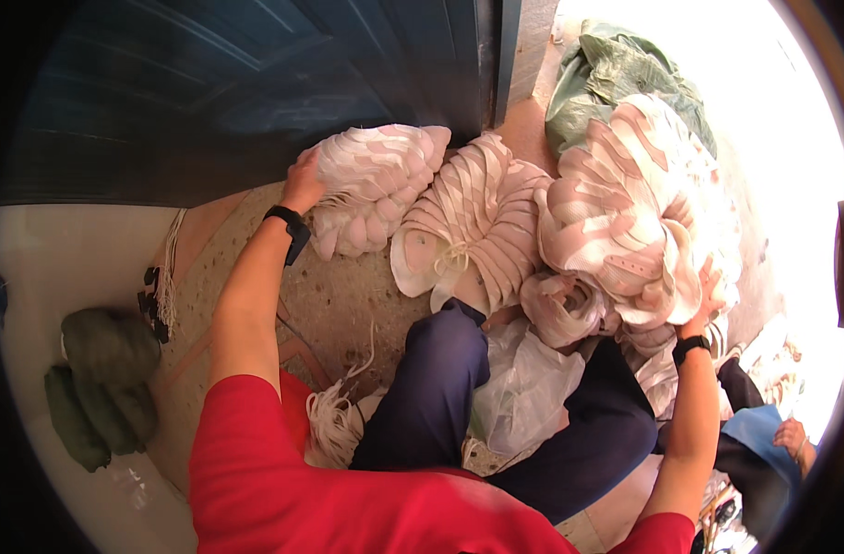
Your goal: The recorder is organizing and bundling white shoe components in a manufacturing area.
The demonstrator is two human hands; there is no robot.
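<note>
two at once, well apart

the left hand (304, 183) is touching the leftmost pale stack (380, 180) by the dark door (256, 83), the right hand (703, 300) the big right stack (616, 212); grips i cannot tell. both are seemingly steadying; shifting either would be needing even support.

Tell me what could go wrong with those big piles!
The right pile is bulky, so it might topple if the right hand pushes. The left pile, all overlapping layers, could slide apart under the left hand. The loose white strings might tangle.
</note>
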